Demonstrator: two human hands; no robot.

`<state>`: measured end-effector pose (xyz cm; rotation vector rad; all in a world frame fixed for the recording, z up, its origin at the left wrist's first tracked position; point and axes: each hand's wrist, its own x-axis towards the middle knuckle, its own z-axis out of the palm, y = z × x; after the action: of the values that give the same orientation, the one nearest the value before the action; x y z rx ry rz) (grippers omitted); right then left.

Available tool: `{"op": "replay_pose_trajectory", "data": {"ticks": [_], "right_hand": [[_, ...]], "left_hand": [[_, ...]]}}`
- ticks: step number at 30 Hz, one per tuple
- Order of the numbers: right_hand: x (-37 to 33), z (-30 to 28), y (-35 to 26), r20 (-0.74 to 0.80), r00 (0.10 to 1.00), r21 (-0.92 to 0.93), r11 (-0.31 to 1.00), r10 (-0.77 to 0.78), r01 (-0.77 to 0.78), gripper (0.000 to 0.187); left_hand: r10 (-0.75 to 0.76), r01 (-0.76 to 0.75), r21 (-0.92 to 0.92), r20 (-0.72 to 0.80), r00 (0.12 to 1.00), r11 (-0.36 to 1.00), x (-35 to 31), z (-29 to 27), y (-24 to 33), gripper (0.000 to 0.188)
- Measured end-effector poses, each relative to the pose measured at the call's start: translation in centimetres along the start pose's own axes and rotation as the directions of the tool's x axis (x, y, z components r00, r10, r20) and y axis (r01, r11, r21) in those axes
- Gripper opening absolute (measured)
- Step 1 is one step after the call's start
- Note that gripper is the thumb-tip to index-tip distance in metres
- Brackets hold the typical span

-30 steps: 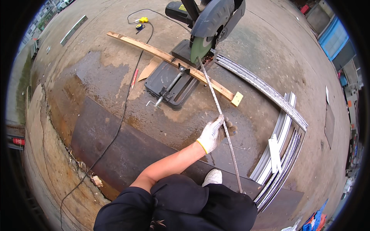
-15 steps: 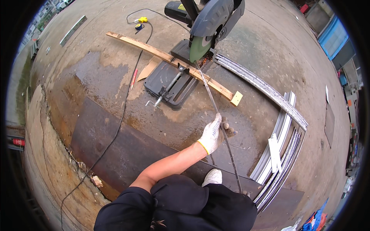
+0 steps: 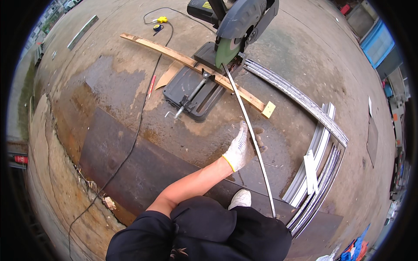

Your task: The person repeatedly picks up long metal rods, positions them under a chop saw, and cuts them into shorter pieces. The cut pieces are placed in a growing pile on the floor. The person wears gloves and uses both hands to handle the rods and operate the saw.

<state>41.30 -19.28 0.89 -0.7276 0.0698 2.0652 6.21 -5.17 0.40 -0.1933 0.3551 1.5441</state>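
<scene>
- Since half a second ago, the thumb of the gloved left hand [image 3: 242, 150] lifts clear of the slim metal bar [image 3: 246, 114], whose upward face turns from dark to bright.
- The left hand lies open at the centre of the frame, thumb and fingers apart, with the bar passing between them. The right hand is out of view, its grip impossible to tell.
- The bar slants from the lower middle of the frame to the upper middle, its far end at the edge of a green disc [image 3: 226, 54] on a saw; whether the two touch is hard to tell. It crosses in front of a wooden strip [image 3: 174, 55].
- Long and straight, the bar looks stiff and fairly light, unlikely to break but likely to roll or slide across a loose glove.
- Mid-length seems the sound place to hold it, thumb against fingers, with the lower end steadied too; the disc end, near faint orange specks, may be hot and sharp.
- Pale metal profiles [image 3: 300, 98] lie at right on the floor.
</scene>
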Motion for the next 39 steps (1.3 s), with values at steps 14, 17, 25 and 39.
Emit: {"op": "replay_pose_trajectory", "data": {"ticks": [14, 17, 25, 39], "right_hand": [[-1.0, 3.1, 0.0, -0.114, 0.988, 0.024, 0.994, 0.105, -0.102, 0.043], [-1.6, 3.3, -0.1, -0.267, 0.963, -0.055, 0.998, -0.034, 0.02, 0.052], [-1.7, 3.0, 1.3, -0.231, 0.953, -0.116, 0.978, -0.195, 0.172, 0.062], [-0.7, 2.5, -6.2, 0.004, 0.907, 0.107, 0.902, -0.421, 0.418, 0.029]], "left_hand": [[0.191, -0.146, 0.396, -0.076, 0.979, 0.906, -1.4, 1.4, 1.1, 0.029], [0.25, -0.132, 0.605, -0.115, 0.961, 0.785, -1.7, 1.9, 1.4, 0.027], [0.305, -0.102, 0.755, -0.134, 0.943, 0.647, -1.6, 2.1, 1.7, 0.024], [0.564, -0.479, 0.549, 0.016, 0.825, 0.685, -4.3, 4.2, 4.8, 0.046]]}}
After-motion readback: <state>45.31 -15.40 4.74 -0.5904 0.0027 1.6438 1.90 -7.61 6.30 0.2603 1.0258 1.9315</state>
